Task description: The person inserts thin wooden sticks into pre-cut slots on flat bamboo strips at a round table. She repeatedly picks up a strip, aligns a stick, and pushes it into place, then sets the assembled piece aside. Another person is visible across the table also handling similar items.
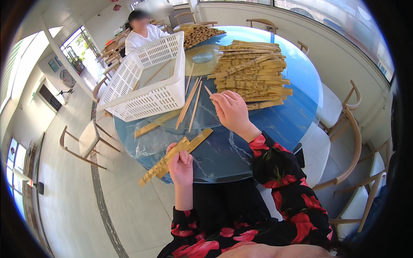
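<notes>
Near the front edge of the blue marbled table, my left hand (180, 165) is closed on brown printed paper sleeves (158, 169), which cross at an angle. My right hand (232, 111) is raised above the tabletop, its fingers pinching a thin wooden chopstick (208, 90); only its end shows beyond the fingers. Between my hands and the basket lie several loose wooden chopsticks (188, 103). Beyond my right hand rises a large stack of long brown paper sleeves (254, 75). Another brown sleeve (148, 128) lies by clear plastic film (150, 139).
A white slotted plastic basket (178, 88) with a few sticks inside stands on the left of the table (301, 86). A further pile (200, 35) lies at the back. Across the table sits a person in white (144, 36). Wooden chairs (88, 139) surround the table.
</notes>
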### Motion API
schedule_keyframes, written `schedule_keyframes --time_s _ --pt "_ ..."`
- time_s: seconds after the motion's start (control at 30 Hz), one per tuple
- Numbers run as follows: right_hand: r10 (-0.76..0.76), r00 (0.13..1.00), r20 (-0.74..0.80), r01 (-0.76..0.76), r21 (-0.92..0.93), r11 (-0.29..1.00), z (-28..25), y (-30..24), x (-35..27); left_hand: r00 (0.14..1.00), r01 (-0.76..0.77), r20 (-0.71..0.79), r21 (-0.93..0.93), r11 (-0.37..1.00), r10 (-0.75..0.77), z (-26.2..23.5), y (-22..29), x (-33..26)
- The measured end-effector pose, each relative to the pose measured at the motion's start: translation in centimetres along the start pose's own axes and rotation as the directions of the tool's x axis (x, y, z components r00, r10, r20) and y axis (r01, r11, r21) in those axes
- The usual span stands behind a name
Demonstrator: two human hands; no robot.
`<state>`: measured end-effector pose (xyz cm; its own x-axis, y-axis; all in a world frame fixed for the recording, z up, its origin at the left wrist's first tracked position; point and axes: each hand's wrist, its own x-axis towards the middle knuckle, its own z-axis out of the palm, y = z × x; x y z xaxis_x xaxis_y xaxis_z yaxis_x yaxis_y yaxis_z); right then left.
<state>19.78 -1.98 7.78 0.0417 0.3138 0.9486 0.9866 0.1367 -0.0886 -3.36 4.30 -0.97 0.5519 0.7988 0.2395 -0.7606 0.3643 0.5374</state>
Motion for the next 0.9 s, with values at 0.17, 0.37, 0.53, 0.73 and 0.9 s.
schedule_keyframes --time_s 0.17,0.37,0.53,0.73,0.9 --pt "0.381 0.906 -0.184 -0.315 0.306 0.898 -1.9 1.6 -0.8 1.0 0.009 0.02 -0.026 1.0 -0.008 -0.1 -0.1 0.0" --pt "0.72 0.658 -0.22 -0.453 0.648 0.612 -2.4 3.0 -1.7 1.0 0.013 0.027 -0.034 0.999 -0.012 -0.4 -0.4 0.1" --pt "0.839 0.527 -0.136 -0.377 0.847 0.374 -2.9 5.4 -2.1 1.0 -0.001 0.011 0.008 1.0 0.001 -0.2 -0.4 0.0" --pt "0.901 0.42 0.108 -0.346 0.937 0.049 -2.6 6.3 -3.2 1.0 -0.001 0.024 0.055 0.998 -0.001 0.1 -0.4 -0.1" --pt "0.888 0.438 0.141 -0.368 0.929 0.034 -2.6 6.0 -3.2 1.0 -0.001 0.02 0.058 0.998 0.0 0.3 -0.4 -0.2"
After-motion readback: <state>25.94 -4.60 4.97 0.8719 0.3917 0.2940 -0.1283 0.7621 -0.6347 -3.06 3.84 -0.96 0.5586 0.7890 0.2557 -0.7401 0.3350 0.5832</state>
